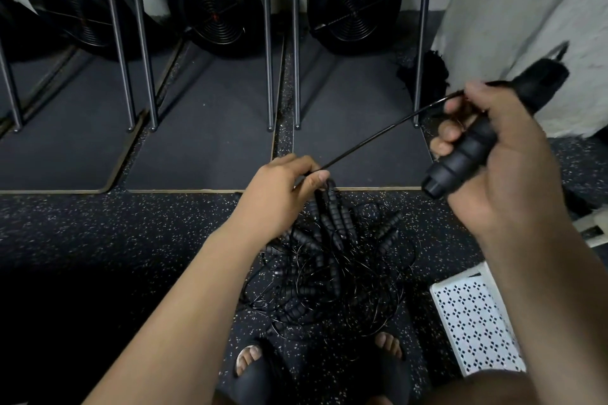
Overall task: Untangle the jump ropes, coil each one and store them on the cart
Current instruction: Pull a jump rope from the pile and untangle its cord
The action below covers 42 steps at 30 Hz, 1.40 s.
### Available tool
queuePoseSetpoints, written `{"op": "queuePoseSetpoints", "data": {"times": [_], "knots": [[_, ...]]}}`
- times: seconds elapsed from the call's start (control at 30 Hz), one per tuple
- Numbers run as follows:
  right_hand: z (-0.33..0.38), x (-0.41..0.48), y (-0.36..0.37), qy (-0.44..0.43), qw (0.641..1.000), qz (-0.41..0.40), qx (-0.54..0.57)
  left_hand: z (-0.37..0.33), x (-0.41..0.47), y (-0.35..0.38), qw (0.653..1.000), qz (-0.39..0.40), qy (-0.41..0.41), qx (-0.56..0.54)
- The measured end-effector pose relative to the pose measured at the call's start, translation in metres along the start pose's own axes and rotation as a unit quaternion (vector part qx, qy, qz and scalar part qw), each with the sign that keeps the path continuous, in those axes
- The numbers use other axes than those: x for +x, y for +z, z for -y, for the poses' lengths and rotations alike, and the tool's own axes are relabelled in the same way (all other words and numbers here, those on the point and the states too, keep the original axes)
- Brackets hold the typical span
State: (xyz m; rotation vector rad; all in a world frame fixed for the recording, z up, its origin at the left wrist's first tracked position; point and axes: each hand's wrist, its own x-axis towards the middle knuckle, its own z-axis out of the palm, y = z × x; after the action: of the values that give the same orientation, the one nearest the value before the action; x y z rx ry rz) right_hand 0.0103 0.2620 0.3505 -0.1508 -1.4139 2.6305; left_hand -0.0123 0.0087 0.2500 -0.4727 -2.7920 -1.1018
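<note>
The right hand (500, 174) is closest, raised above and to the right of the pile of jump ropes (332, 260). Its fingers curl round a ribbed black handle (460, 161) whose butt end points down toward the pile. A second dark handle (539, 82), blurred, sticks out past the thumb on the side away from the pile. From this hand a thin black cord (378, 138) runs taut down to the left hand (279, 197), which hovers just above the pile's far edge and pinches the cord between thumb and fingertips.

The pile is a tangle of thin black cords and many ribbed black handles on the speckled floor (115, 240). On its near side are two feet in dark sandals (253, 368), and to its right lies a white perforated panel (473, 322), partly hidden by the right forearm. Beyond the pile lie dark mats (204, 148) crossed by upright metal rails. Behind those stand three black fan housings (214, 6) against the wall.
</note>
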Motion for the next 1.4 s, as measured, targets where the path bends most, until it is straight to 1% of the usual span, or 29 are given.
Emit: {"op": "queuePoseSetpoints", "data": {"times": [0.1,0.2,0.3,0.37,0.43,0.57,0.7,0.87,0.97,1.07,1.13,1.2,1.27,1.33,1.4], "knots": [[-0.007,0.0,0.001,0.022,0.999,0.012,-0.02,-0.004,0.0,0.002,1.0,-0.012,0.025,-0.01],[-0.025,-0.006,0.008,0.048,0.991,0.039,-0.122,-0.013,0.0,0.004,0.997,-0.034,0.059,-0.034],[-0.045,-0.012,0.012,0.09,0.969,0.076,-0.216,-0.025,0.0,0.005,0.993,-0.05,0.093,-0.056],[-0.054,-0.014,0.013,0.098,0.954,0.093,-0.268,-0.029,-0.001,0.007,0.991,-0.052,0.11,-0.064],[-0.058,-0.014,0.013,0.094,0.946,0.082,-0.3,-0.028,-0.002,0.009,0.99,-0.047,0.113,-0.068],[-0.059,-0.015,0.014,0.088,0.939,0.071,-0.326,-0.023,-0.002,0.009,0.994,-0.029,0.092,-0.056],[-0.052,-0.018,0.017,0.081,0.941,0.074,-0.321,-0.017,-0.002,0.007,0.997,-0.019,0.071,-0.032],[-0.03,-0.02,0.02,0.043,0.972,0.064,-0.223,-0.01,-0.001,-0.001,0.998,-0.023,0.048,-0.017],[-0.019,-0.021,0.02,0.02,0.984,0.062,-0.167,-0.013,0.0,-0.003,0.998,-0.032,0.032,-0.043],[-0.011,-0.019,0.018,0.01,0.992,0.047,-0.119,-0.021,0.002,-0.005,0.994,-0.061,-0.001,-0.088],[-0.008,-0.017,0.016,0.015,0.996,0.042,-0.076,-0.026,0.002,-0.007,0.989,-0.08,-0.019,-0.119],[-0.008,-0.015,0.015,0.028,0.998,0.045,-0.037,-0.03,0.002,-0.005,0.989,-0.101,-0.014,-0.109],[-0.014,-0.014,0.015,0.042,0.997,0.05,-0.05,-0.034,0.001,-0.001,0.99,-0.111,-0.002,-0.092],[-0.026,-0.014,0.016,0.055,0.989,0.056,-0.128,-0.04,0.0,0.002,0.989,-0.111,0.014,-0.098],[-0.04,-0.017,0.017,0.071,0.975,0.065,-0.203,-0.044,-0.001,0.003,0.987,-0.091,0.038,-0.124]]}}
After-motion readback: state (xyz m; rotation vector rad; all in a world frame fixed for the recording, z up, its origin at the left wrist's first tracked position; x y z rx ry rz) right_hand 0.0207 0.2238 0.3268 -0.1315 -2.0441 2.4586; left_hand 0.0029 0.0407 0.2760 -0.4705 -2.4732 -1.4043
